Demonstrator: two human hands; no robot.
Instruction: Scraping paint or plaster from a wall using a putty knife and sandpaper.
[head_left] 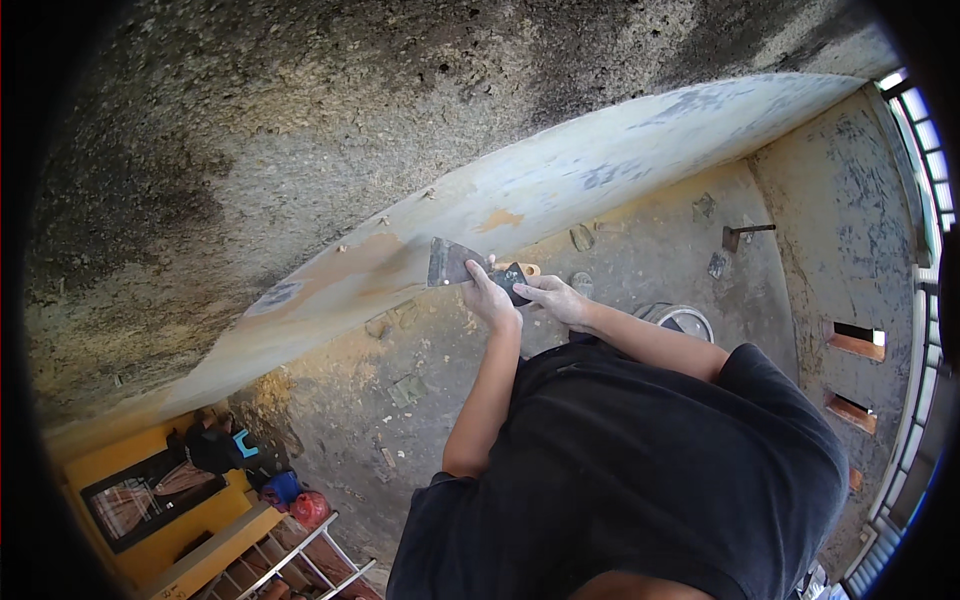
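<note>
My left hand [488,298] is closed around a scraper with a broad metal blade [452,263], the blade pointing left toward the wall. A light wooden handle end with a hole [528,269] shows just beyond the fingers; it seems to belong to the scraper. Pinched in my right hand [555,297] is a dark flat piece with a pointed corner [514,282], close beside the scraper; its kind I cannot make out. Both hands look dusty and are held close together in front of my body. The blade appears apart from the wall [340,268], though depth is hard to judge.
Rough, stained wall surface spans the top. Debris lies on the grey floor [640,262]. A round bucket [690,318] stands by my right arm, and a long-handled tool [748,232] lies farther right. A metal ladder [318,562] and a red bag [310,509] are at lower left.
</note>
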